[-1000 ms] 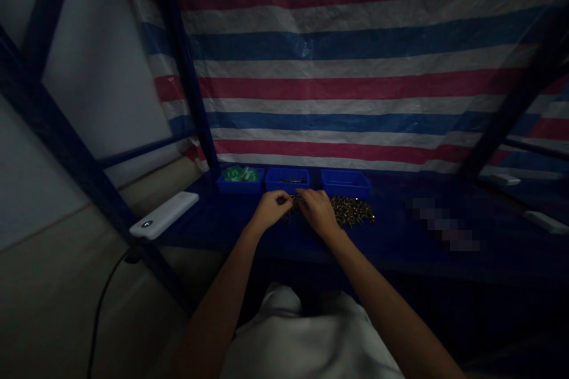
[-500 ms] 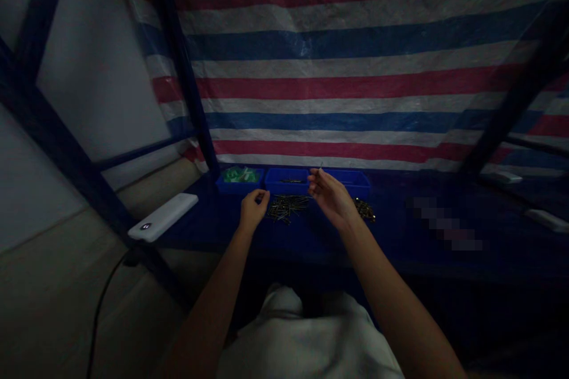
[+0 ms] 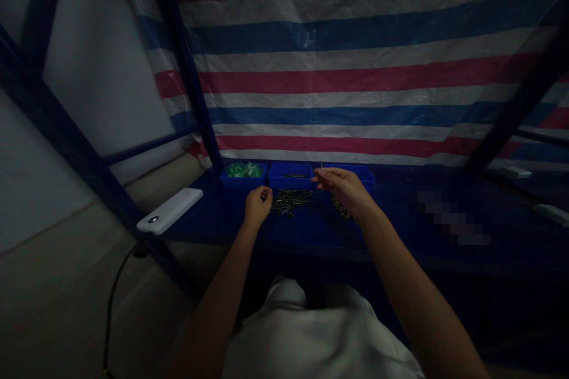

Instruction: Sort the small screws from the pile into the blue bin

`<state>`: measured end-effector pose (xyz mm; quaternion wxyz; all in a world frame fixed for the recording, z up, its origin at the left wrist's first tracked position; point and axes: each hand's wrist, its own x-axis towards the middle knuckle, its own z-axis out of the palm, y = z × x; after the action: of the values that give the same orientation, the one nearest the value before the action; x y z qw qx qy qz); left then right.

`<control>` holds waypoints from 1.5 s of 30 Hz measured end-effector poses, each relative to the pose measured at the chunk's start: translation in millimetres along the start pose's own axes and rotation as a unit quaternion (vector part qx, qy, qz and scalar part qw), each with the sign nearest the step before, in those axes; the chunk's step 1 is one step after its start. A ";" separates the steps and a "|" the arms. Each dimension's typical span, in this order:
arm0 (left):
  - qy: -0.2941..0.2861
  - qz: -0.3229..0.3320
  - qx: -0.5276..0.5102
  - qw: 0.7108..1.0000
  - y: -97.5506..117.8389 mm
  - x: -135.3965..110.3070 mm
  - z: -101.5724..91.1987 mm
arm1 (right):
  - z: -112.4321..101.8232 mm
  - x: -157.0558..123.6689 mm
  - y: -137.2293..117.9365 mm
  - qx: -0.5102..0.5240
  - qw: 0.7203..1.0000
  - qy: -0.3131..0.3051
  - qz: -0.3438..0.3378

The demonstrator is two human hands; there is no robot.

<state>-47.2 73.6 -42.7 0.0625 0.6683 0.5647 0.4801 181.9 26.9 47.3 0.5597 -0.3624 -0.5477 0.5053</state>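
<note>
Left hand (image 3: 258, 207): curled, grip unclear, beside pin pile (image 3: 291, 204) | right hand (image 3: 343, 187): raised, fingertips pinching upright pin (image 3: 322, 164) | beyond left hand: left bin (image 3: 242, 183), green packets (image 3: 242, 170) | between hands, farther: middle bin (image 3: 290, 183), few pins (image 3: 295, 176) | behind right hand: right bin (image 3: 367, 175), part-hidden

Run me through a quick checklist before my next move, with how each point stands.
1. Right hand gripping the thin metal pin: ok, the pin sticks up from it.
2. Left hand free: cannot tell, it is curled and nothing shows in it.
3. Pile of long metal pins within reach: ok, it lies right beside the left hand.
4. Pile of small brass-coloured pieces in full view: not ok, the right hand hides part.
5. Middle blue tray holding pieces: ok, thin dark ones lie inside.
6. Right-hand blue tray empty: cannot tell, partly covered.
</note>
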 end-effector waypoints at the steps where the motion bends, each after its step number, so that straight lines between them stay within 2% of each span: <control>1: 0.000 -0.003 0.000 1.000 0.0 0.2 0.0 | -1.0 5.4 0.2 -0.040 0.999 0.017 -0.022; 5: -0.001 -0.004 -0.002 1.000 -0.5 1.2 0.4 | -0.8 34.5 6.3 -0.156 0.981 0.070 -0.088; 8: -0.007 0.000 0.001 1.000 -1.5 1.8 1.2 | 4.4 58.0 18.6 -0.235 0.962 0.074 -0.121; 10: -0.009 0.001 0.002 1.000 -1.3 2.0 1.5 | 9.6 70.9 29.3 -0.309 0.938 0.074 -0.136; 12: -0.010 0.003 0.007 1.000 -0.2 2.1 1.5 | 15.2 79.3 39.9 -0.402 0.903 0.067 -0.137; 15: -0.012 0.006 0.019 1.000 2.0 2.1 0.8 | 21.8 81.8 51.1 -0.534 0.833 0.054 -0.136; 18: -0.013 0.009 0.018 1.000 3.0 2.0 0.2 | 25.0 73.4 53.2 -0.597 0.784 0.058 -0.159; 20: -0.013 0.010 0.015 1.000 3.0 1.7 0.0 | 25.7 64.2 50.6 -0.593 0.781 0.055 -0.189; 23: -0.012 0.010 0.013 1.000 3.2 1.2 -0.3 | 26.3 47.9 46.0 -0.554 0.808 0.013 -0.201; 25: -0.012 0.009 0.016 1.000 4.1 0.6 -1.0 | 28.0 36.5 45.1 -0.543 0.824 -0.033 -0.161; 28: -0.011 0.006 0.021 1.000 6.1 -0.3 -2.3 | 34.4 21.1 47.9 -0.569 0.815 -0.072 -0.083; 32: -0.007 0.000 0.027 1.000 7.0 -1.5 -3.5 | 48.1 9.5 55.5 -0.625 0.779 -0.043 -0.014; 35: -0.010 0.003 0.030 0.999 5.5 -2.2 -3.6 | 56.9 8.1 60.0 -0.641 0.766 -0.037 0.025; 39: -0.009 0.001 0.029 1.000 2.9 -2.7 -3.3 | 63.5 9.6 63.4 -0.640 0.765 -0.021 0.070; 45: -0.006 0.003 0.032 0.999 2.5 -2.5 -3.2 | 67.8 10.7 63.4 -0.628 0.771 -0.010 0.099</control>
<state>-47.5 69.2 -40.9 0.0428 0.6741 0.5778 0.4581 103.6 41.6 -1.5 0.1486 -0.6807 -0.7097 0.1046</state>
